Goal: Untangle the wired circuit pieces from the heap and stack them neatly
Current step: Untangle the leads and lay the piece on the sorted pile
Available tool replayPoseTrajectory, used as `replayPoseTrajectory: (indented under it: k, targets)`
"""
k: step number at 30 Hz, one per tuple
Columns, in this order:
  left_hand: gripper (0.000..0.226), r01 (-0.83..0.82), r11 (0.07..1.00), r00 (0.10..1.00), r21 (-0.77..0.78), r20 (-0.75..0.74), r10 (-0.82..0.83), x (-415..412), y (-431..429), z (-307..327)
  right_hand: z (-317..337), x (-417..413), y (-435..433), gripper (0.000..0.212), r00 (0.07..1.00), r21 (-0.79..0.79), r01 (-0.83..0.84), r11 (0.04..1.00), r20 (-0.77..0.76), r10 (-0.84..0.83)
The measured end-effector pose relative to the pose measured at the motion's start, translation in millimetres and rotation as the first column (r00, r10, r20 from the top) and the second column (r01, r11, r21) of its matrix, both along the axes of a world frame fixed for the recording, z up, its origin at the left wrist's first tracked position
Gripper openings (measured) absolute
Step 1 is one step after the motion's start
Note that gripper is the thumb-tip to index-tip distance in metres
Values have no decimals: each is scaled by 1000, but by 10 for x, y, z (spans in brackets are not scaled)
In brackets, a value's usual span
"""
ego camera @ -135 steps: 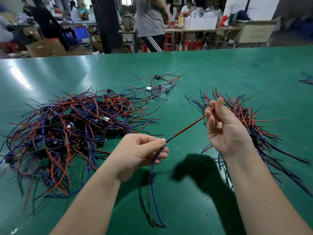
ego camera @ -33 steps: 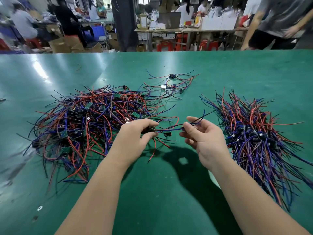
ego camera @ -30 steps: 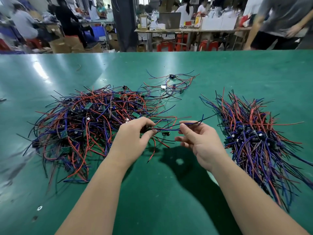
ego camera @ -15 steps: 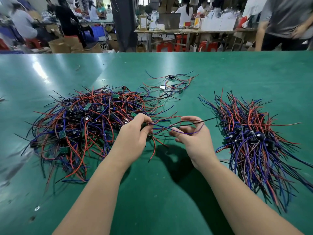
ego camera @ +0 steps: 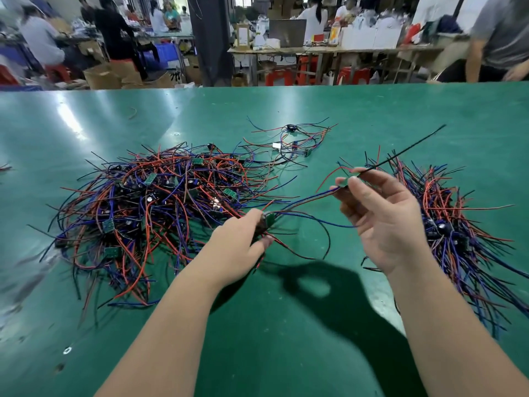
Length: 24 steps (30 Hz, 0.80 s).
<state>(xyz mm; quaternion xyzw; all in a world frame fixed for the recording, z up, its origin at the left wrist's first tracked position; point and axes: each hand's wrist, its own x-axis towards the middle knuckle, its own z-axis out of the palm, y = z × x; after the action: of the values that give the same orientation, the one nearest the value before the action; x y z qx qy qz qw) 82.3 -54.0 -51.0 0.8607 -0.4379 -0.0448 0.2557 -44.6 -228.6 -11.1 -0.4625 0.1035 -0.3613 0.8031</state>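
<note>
On the green bench point(ego camera: 257, 353) I count three lots of wired circuit pieces: the big tangled heap point(ego camera: 160, 207) of red, blue and black leads with small green boards in it, a small loose cluster point(ego camera: 294, 138) just beyond the heap's far right corner, and a combed-out stack point(ego camera: 446, 224) well to the right of the heap. Two hands work between the heap and the stack. The left hand point(ego camera: 240, 247) sits at the heap's near right edge, fingers curled round one circuit piece point(ego camera: 267, 222). The right hand point(ego camera: 383, 219), raised to the right of the heap, pinches leads between thumb and forefinger, its other three fingers loosely spread. One black wire point(ego camera: 409, 146) sticks up from that pinch, slanting away from the heap. A few blue wires point(ego camera: 309, 200) run between the two hands.
</note>
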Motion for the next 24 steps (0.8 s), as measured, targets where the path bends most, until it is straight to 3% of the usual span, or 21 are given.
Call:
replayPoseTrajectory:
  k: [5,7,9,11,15,18,20,22,24]
  targets:
    - [16,-113,992,978,59,180,101,32,-6,-37,129,-179,-154,9,991,86,29,996,126,-40]
    - [24,-206,971,953,118,248,172,70,-2,-43,167,-222,-182,20,983,182,-56,982,185,22]
    - [41,-276,951,942,137,234,240,72,8,-35,187,-248,-187,40,962,271,-175,946,253,105]
    - [51,-307,946,937,109,210,280,50,18,-4,194,-249,-162,45,936,299,-276,914,301,184]
    - [65,-180,979,976,-96,106,190,-71,24,127,148,-163,-10,47,946,283,-294,913,224,236]
    - [52,-87,905,996,-416,-17,88,-186,-22,256,69,-58,153,30,979,107,-202,973,-7,204]
    - [39,-95,812,971,-576,-233,-52,-269,-69,293,-15,5,242,38,984,-87,-138,987,-127,126]
    - [29,-149,792,863,-592,-468,-188,-355,-132,319,-101,42,304,43,981,-310,-95,946,-191,36]
    - [25,-217,801,711,-558,-652,-262,-424,-173,310,-180,66,325,33,970,-524,-60,850,-233,-76]
